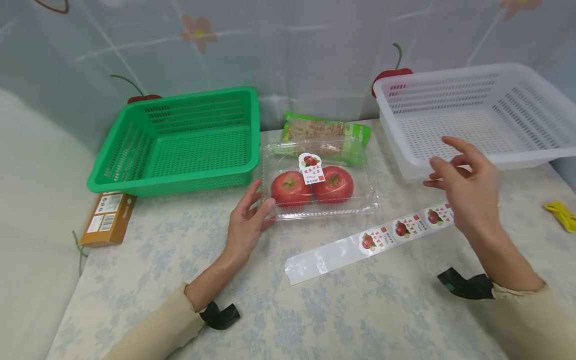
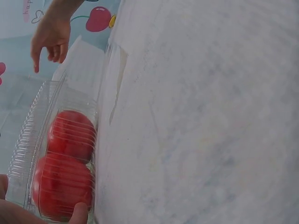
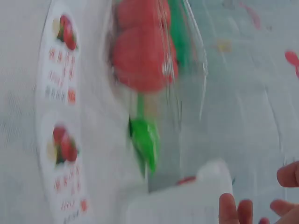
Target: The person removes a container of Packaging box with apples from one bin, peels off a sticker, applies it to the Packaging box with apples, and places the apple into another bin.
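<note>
A clear plastic clamshell box (image 1: 369, 200) holds two round red fruits (image 1: 333, 185), and its lid carries a white fruit sticker (image 1: 311, 169). My left hand (image 1: 245, 220) grips the left end of this box, its thumb (image 2: 79, 213) at the front corner. Below the box lies a strip of fruit stickers (image 1: 333, 255), several still on its right part and bare backing on the left. In the air above the strip's right end, near the white basket, is my right hand (image 1: 477, 185), holding nothing, with thumb and forefinger apart.
Back left stands a green basket (image 1: 204, 180); at back right stands a white basket (image 1: 405, 160). Behind the box lies a green-edged packet (image 1: 324, 127). A brown carton (image 1: 108, 220) sits by the green basket, and a yellow wrapper (image 1: 561, 215) lies far right.
</note>
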`<state>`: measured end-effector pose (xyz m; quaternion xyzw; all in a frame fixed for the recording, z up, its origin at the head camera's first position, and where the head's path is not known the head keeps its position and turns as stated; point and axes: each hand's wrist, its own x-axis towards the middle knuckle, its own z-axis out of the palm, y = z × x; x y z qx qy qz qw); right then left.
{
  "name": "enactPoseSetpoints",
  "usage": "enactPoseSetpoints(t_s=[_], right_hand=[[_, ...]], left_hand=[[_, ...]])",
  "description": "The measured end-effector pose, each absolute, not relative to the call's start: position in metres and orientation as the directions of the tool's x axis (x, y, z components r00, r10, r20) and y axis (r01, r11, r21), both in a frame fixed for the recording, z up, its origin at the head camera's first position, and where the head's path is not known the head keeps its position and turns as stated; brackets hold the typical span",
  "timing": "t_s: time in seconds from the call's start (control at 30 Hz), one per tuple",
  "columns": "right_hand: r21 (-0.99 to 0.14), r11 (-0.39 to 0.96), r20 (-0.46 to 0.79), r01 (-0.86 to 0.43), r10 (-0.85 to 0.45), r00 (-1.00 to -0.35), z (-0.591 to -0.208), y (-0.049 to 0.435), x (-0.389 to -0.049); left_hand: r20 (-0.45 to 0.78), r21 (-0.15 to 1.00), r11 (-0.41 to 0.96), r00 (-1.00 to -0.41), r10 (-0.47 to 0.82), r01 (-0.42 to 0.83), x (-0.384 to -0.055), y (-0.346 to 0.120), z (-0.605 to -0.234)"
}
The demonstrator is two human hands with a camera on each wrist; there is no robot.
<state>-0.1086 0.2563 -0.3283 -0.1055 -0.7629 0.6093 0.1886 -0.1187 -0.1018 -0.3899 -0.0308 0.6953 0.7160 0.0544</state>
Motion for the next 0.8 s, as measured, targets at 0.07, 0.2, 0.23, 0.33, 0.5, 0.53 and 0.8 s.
enactPoseSetpoints(t_s=[0.07, 0.2, 0.23, 0.33, 0.5, 0.53, 0.8], right_hand=[[-0.996, 0.088, 0.042, 0.000, 0.467, -0.883, -0.329, 0.278, -0.105], [-0.982, -0.161, -0.170, 0.096, 0.553, -0.816, -0.335, 0.312, -0.106], [-0.975, -0.196, -0.201, 0.107, 0.558, -0.805, -0.338, 0.319, -0.108], [-0.955, -0.281, -0.241, 0.098, 0.534, -0.811, -0.344, 0.334, -0.116], [-0.920, -0.390, -0.238, 0.042, 0.470, -0.850, -0.351, 0.347, -0.133], [-0.920, -0.391, -0.233, 0.035, 0.472, -0.850, -0.352, 0.347, -0.136], [-0.941, -0.337, -0.166, -0.021, 0.517, -0.840, -0.357, 0.342, -0.142]], left_hand=[[-0.125, 0.992, -0.030, -0.992, 0.032, -0.126, -0.118, -0.102, -0.390], [-0.126, 0.991, -0.035, -0.991, 0.036, -0.127, -0.118, -0.102, -0.389], [-0.125, 0.991, -0.037, -0.992, 0.036, -0.126, -0.118, -0.102, -0.389], [-0.123, 0.992, -0.037, -0.992, 0.039, -0.125, -0.118, -0.101, -0.387], [-0.160, 0.987, -0.023, -0.985, 0.060, -0.161, -0.119, -0.102, -0.385], [-0.180, 0.983, -0.022, -0.981, 0.077, -0.182, -0.120, -0.102, -0.384], [-0.338, 0.920, -0.108, -0.903, 0.264, -0.376, -0.127, -0.105, -0.368]])
